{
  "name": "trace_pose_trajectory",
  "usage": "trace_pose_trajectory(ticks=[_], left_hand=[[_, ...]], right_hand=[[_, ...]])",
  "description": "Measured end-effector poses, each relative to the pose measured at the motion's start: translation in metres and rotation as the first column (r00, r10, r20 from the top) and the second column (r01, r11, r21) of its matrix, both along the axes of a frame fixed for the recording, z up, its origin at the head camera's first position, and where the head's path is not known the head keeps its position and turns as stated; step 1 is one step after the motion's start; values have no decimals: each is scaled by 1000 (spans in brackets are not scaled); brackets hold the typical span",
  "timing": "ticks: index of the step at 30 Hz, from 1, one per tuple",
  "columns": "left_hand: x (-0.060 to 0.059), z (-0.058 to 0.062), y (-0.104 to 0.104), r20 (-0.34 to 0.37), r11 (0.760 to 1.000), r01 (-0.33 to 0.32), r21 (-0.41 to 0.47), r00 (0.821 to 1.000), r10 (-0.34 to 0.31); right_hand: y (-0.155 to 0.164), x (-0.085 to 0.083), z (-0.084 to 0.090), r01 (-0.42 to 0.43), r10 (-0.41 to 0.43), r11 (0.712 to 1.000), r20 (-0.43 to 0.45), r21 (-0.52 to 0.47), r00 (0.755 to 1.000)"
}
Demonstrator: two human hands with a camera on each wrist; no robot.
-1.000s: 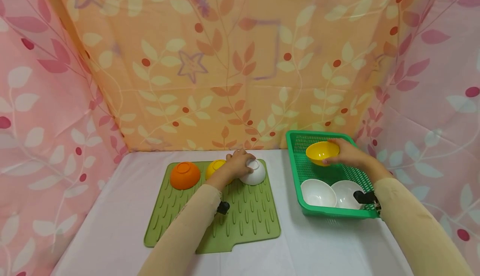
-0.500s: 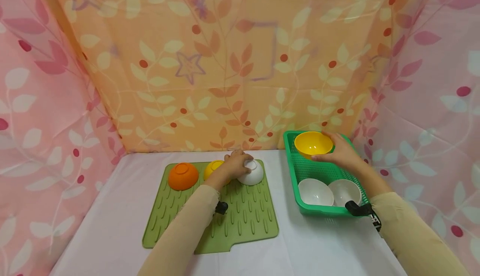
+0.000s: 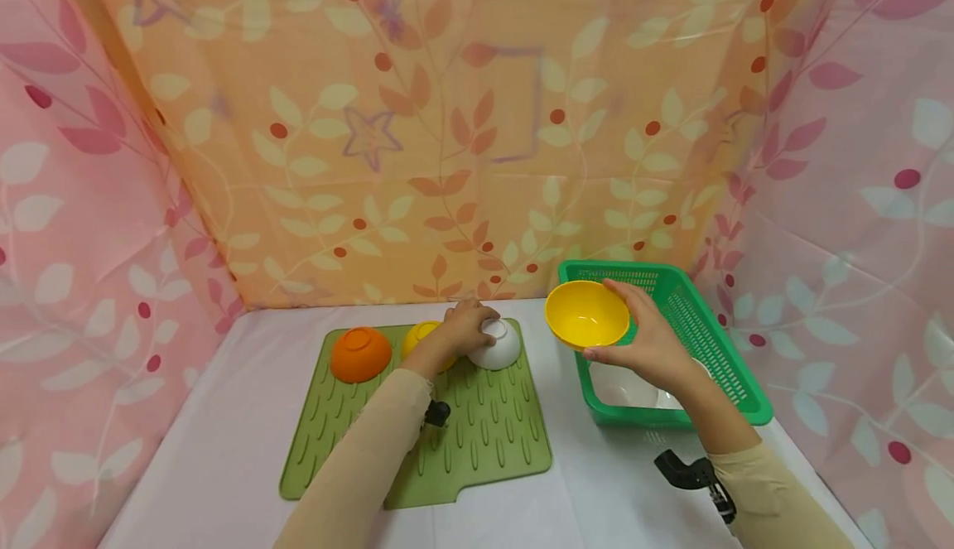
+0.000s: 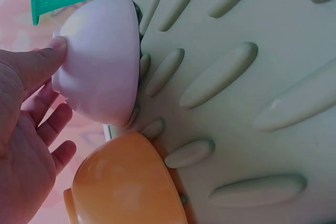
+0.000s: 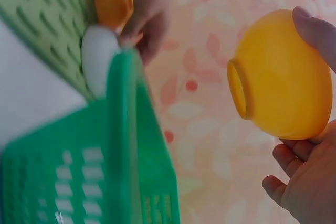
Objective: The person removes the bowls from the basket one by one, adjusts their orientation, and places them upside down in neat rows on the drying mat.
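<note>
My right hand (image 3: 650,345) grips a yellow bowl (image 3: 587,315) by its rim, thumb on one side and fingers on the other. The bowl is in the air by the left rim of the green basket (image 3: 715,342); its foot shows in the right wrist view. An upside-down white bowl (image 3: 498,349) rests on the green drying mat (image 3: 484,425). My left hand (image 4: 31,103) pinches this bowl near its foot. Left of it on the mat are an upturned yellow bowl (image 3: 417,339), partly behind the left hand, and an upturned orange bowl (image 3: 361,355).
Inside the basket lie two white bowls (image 3: 619,385), partly hidden by the right hand. A white cloth (image 3: 231,425) covers the table. Patterned fabric (image 3: 417,160) hangs at the back and both sides.
My right hand has lifted the yellow bowl from inside the basket and carried it left, to the basket's left rim. The left hand stays at the white bowl. The view has shifted slightly.
</note>
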State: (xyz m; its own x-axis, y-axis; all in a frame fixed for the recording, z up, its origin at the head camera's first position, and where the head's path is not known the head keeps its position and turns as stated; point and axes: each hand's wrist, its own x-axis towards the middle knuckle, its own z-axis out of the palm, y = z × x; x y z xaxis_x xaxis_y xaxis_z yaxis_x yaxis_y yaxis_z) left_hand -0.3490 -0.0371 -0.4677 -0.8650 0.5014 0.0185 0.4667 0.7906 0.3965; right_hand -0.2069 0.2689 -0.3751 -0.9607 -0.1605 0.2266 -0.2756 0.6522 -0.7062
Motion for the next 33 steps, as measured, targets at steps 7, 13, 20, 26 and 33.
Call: trace_pose_trajectory(ticks=[7,13,20,26,33], left_hand=[[-1,0,-1,-7,1000,6,-9,1000,-6],[2,2,0,-7,1000,13,-5,1000,-13],[4,3,1,-11,1000,1,-10,1000,-2],[4,-1,1,-27,1000,-17,-9,999,16],[7,-3,3,-29,998,-55,2,998,56]], right_hand=[[-34,24,-14,-90,87,994,-48,-68,995],[-55,40,-33,-142,137,987,-75,-73,988],[-73,52,-54,-197,192,970,-47,-140,980],[-86,59,-65,-236,236,959,-19,-158,972],[-95,63,-69,-258,261,951,-1,-173,965]])
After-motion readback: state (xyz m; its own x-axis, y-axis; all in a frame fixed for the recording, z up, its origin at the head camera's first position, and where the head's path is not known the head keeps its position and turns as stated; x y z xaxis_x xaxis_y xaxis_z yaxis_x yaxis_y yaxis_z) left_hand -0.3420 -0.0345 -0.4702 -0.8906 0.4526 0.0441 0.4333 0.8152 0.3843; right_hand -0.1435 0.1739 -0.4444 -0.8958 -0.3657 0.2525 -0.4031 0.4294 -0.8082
